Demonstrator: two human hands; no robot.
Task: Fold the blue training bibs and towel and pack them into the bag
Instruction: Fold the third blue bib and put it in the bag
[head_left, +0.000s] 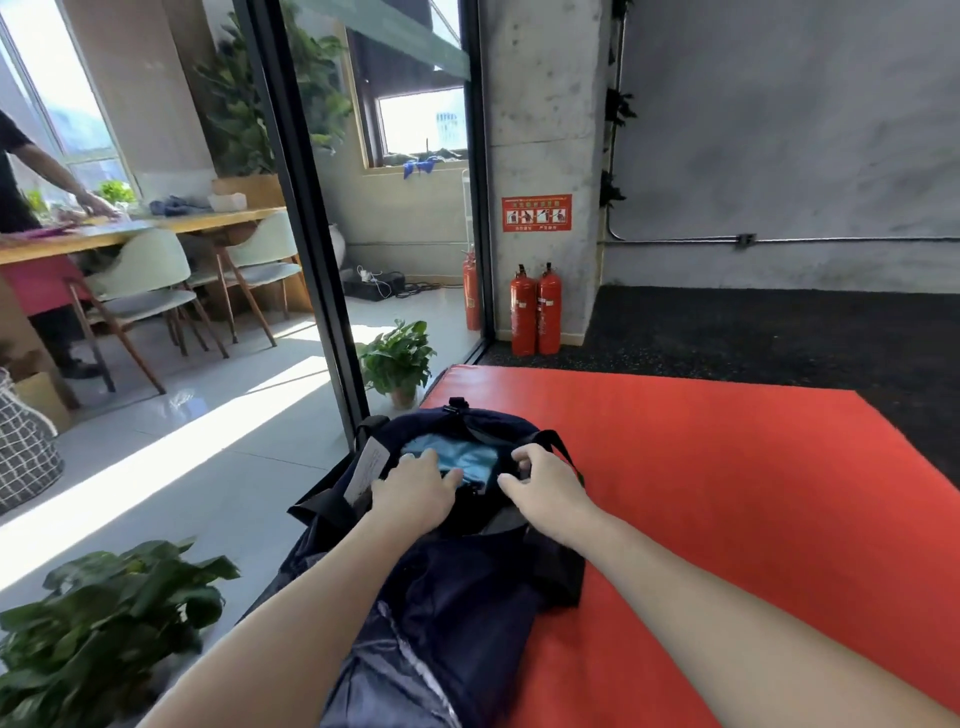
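Note:
A dark navy bag lies on the left edge of the red mat, its mouth open toward the far side. Folded light blue fabric shows inside the opening; I cannot tell bibs from towel. My left hand reaches into the opening, its fingers lying flat on the blue fabric. My right hand is at the right rim of the opening, its fingers curled round the dark edge by the black strap. A white tag hangs on the bag's left side.
A glass partition with a black frame rises just left of the mat. Potted plants stand at the mat's far corner and near left. Red fire extinguishers stand by the concrete pillar. A person works at a wooden table, far left.

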